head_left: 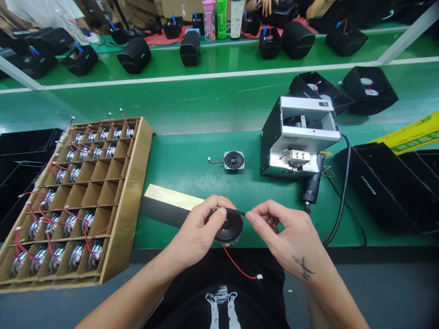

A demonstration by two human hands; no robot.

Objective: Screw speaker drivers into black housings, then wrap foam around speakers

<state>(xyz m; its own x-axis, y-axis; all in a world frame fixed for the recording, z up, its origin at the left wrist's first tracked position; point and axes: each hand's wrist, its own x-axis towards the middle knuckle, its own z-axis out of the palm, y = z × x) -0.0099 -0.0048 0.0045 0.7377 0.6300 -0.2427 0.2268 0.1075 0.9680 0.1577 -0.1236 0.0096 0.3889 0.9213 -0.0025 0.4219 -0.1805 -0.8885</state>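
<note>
My left hand (206, 228) grips a round black speaker driver (231, 228), its thumb on the front rim. Red wires with a white plug hang from the driver's near side. In my right hand (286, 233), thumb and forefinger pinch the end of a thin black foam strip (240, 212), which stretches to the driver's top edge under my left thumb. Behind my left hand lies a black foam sheet (164, 211) with pale yellow backing. A second speaker driver (233, 161) rests face up on the green bench, its wire pointing left.
On the left, a divided cardboard box (137, 196) holds several wired drivers. A silver and black machine (302, 137) stands right of centre, with an electric screwdriver (310, 187) beside it. Black speaker housings (370, 89) sit at right. Beyond are more housings, bottles (222, 18) and other people.
</note>
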